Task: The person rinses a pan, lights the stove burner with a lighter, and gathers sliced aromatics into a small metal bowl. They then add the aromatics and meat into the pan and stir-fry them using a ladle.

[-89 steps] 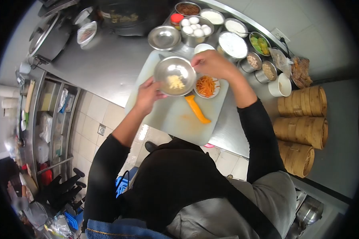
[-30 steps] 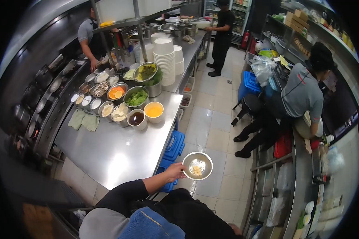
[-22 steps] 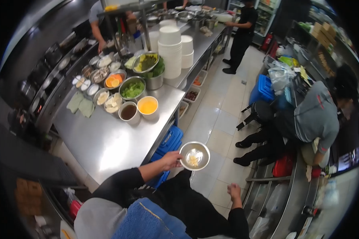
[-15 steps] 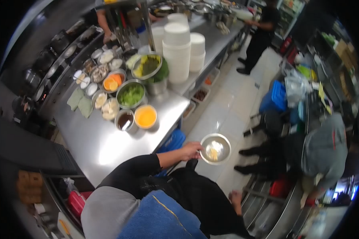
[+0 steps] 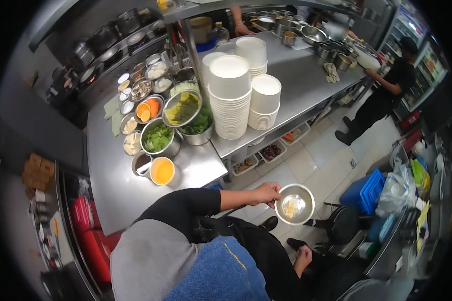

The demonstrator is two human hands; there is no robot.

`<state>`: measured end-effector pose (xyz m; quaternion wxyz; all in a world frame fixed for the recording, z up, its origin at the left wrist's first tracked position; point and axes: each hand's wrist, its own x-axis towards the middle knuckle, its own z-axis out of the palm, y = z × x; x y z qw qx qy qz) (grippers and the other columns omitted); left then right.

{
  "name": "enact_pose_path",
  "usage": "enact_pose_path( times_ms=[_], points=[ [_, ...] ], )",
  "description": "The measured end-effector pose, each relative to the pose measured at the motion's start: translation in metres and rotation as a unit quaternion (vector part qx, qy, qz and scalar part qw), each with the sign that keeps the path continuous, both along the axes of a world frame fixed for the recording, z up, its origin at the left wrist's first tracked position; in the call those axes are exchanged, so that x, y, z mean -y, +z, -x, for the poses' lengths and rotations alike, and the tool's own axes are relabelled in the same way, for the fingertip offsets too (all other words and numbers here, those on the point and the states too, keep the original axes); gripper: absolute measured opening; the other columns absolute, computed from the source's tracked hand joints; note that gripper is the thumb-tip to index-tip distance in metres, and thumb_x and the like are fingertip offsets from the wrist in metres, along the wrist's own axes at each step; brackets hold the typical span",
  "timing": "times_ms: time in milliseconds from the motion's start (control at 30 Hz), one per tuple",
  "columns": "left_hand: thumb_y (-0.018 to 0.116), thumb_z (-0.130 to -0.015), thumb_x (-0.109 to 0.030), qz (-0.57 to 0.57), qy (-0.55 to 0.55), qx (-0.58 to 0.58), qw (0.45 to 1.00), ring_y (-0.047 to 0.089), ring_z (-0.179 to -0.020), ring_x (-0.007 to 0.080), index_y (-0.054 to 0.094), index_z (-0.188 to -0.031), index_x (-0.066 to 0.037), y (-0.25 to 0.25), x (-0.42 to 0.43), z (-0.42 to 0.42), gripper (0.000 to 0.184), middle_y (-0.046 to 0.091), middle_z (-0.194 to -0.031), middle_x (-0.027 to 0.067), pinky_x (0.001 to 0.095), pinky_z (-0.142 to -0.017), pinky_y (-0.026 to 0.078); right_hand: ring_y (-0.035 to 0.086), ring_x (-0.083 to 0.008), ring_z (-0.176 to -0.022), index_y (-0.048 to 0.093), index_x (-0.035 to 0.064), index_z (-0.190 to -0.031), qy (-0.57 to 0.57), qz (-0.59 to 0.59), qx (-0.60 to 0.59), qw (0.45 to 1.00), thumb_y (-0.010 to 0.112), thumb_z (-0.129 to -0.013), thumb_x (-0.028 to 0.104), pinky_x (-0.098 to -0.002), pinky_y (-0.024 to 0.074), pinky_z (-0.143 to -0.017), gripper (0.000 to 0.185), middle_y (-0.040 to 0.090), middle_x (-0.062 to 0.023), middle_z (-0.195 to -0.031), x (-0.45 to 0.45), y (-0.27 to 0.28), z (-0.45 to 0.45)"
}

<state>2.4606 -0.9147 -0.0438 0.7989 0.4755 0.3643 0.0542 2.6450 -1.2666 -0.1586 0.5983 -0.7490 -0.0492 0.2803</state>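
Note:
My left hand [image 5: 269,193] pinches the rim of a small steel bowl [image 5: 309,215], held out over the floor. A little pale yellow food [image 5: 289,207] lies on the bowl's bottom. Lower down, my right hand [image 5: 302,258] hangs beside my dark clothing with its fingers curled in, and nothing shows in them. Beyond my left arm, a tub of orange liquid [image 5: 162,171] and a container of dark liquid [image 5: 141,163] stand on the steel counter [image 5: 196,173].
Bowls of lettuce [image 5: 157,138], cut orange vegetable [image 5: 147,109] and other food crowd the counter. Tall stacks of white tubs [image 5: 230,100] stand behind. Crates [image 5: 272,151] sit under the counter. A person in black [image 5: 386,95] stands at the far right. A blue bin [image 5: 362,191] is at right.
My view has swung, so the counter appears further left and the far shelf shows. The bowl, still in my left hand, sits further right and lower. The person in grey has mostly left view.

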Motion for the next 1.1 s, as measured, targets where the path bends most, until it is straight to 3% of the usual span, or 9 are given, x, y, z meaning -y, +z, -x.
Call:
enact_pose_path(
  times_ms=[167, 333, 533, 667, 733, 833, 933, 1000, 1100],
  points=[
    [0.071, -0.083, -0.011, -0.066, 0.11, -0.006, 0.992, 0.064, -0.068, 0.0122, 0.056, -0.11, -0.004, 0.021, -0.046, -0.049, 0.032, 0.065, -0.087, 0.0065, 0.0248, -0.055, 0.053, 0.055, -0.0072, -0.068, 0.065, 0.0028, -0.097, 0.138, 0.01, 0.104, 0.985, 0.065, -0.09, 0.012, -0.0219, 0.0441, -0.057, 0.011, 0.062, -0.0001, -0.078, -0.142, 0.051, -0.13],
    [0.069, -0.085, -0.007, -0.058, 0.174, 0.009, 0.983, 0.061, -0.058, 0.011, 0.052, -0.096, -0.005, 0.042, -0.084, -0.088, 0.02, 0.062, -0.077, 0.0035, 0.0241, -0.051, 0.053, 0.057, -0.0111, -0.064, 0.063, 0.0026, -0.084, 0.281, 0.011, 0.226, 0.933, 0.07, -0.084, 0.014, -0.0285, 0.046, -0.058, 0.014, 0.059, -0.0026, -0.067, -0.293, 0.14, -0.197],
    [0.069, -0.086, -0.008, -0.072, 0.175, 0.023, 0.982, 0.061, -0.059, 0.0104, 0.053, -0.095, -0.006, 0.026, -0.174, -0.172, 0.018, 0.062, -0.076, 0.0035, 0.0244, -0.054, 0.054, 0.058, -0.0261, -0.06, 0.061, 0.0028, -0.082, 0.278, 0.141, 0.389, 0.867, 0.07, -0.075, 0.014, -0.0366, 0.0476, -0.06, 0.016, 0.061, -0.0108, -0.067, -0.396, 0.085, -0.296],
    [0.069, -0.087, -0.01, -0.055, 0.152, -0.006, 0.987, 0.061, -0.062, 0.0099, 0.056, -0.097, -0.005, 0.041, -0.242, -0.24, 0.017, 0.063, -0.075, 0.0034, 0.0231, -0.054, 0.053, 0.064, -0.0337, -0.106, 0.063, 0.0036, -0.119, 0.448, 0.205, 0.356, 0.794, 0.071, -0.074, 0.025, -0.0385, 0.0504, -0.092, 0.051, 0.068, -0.0173, -0.109, -0.336, 0.007, -0.363],
    [0.07, -0.087, -0.011, -0.065, 0.1, 0.025, 0.993, 0.059, -0.059, 0.0082, 0.057, -0.098, -0.004, 0.039, -0.278, -0.276, 0.019, 0.063, -0.074, 0.0019, 0.0218, -0.053, 0.05, 0.06, -0.0337, -0.113, 0.058, 0.0018, -0.127, 0.405, 0.352, 0.229, 0.812, 0.073, -0.072, 0.027, -0.0377, 0.0479, -0.097, 0.062, 0.064, -0.0186, -0.12, -0.323, 0.028, -0.385],
    [0.07, -0.087, -0.012, -0.089, 0.077, 0.028, 0.993, 0.058, -0.059, 0.0082, 0.057, -0.099, -0.003, 0.04, -0.313, -0.33, 0.019, 0.062, -0.072, 0.0011, 0.0212, -0.053, 0.048, 0.065, -0.0297, -0.103, 0.059, 0.0003, -0.123, 0.32, 0.34, 0.161, 0.87, 0.075, -0.074, 0.025, -0.0373, 0.0516, -0.09, 0.057, 0.067, -0.0182, -0.11, -0.3, 0.037, -0.409],
    [0.069, -0.089, -0.016, -0.094, -0.01, 0.042, 0.995, 0.057, -0.055, 0.0081, 0.058, -0.099, -0.002, 0.037, -0.352, -0.408, 0.02, 0.063, -0.074, 0.0031, 0.0227, -0.051, 0.048, 0.067, -0.0219, -0.087, 0.061, -0.0006, -0.117, 0.231, 0.271, 0.119, 0.927, 0.07, -0.083, 0.019, -0.0323, 0.0545, -0.076, 0.041, 0.069, -0.0145, -0.1, -0.322, 0.03, -0.452],
    [0.07, -0.088, -0.017, -0.127, -0.057, 0.054, 0.989, 0.058, -0.056, 0.008, 0.059, -0.099, -0.001, 0.03, -0.369, -0.454, 0.022, 0.063, -0.074, 0.0028, 0.0234, -0.051, 0.048, 0.064, -0.0136, -0.075, 0.063, 0.0, -0.111, 0.092, 0.072, -0.043, 0.992, 0.064, -0.091, 0.017, -0.0257, 0.0521, -0.066, 0.026, 0.068, -0.0092, -0.092, -0.345, 0.039, -0.476],
    [0.07, -0.089, -0.019, -0.107, -0.098, 0.043, 0.988, 0.059, -0.063, 0.0077, 0.06, -0.1, -0.002, 0.039, -0.398, -0.515, 0.022, 0.064, -0.079, 0.0019, 0.0223, -0.054, 0.049, 0.063, -0.0122, -0.074, 0.062, -0.0008, -0.112, 0.096, -0.003, -0.064, 0.993, 0.06, -0.096, 0.016, -0.0241, 0.0508, -0.064, 0.024, 0.067, -0.0082, -0.093, -0.436, 0.119, -0.51]
  ],
)
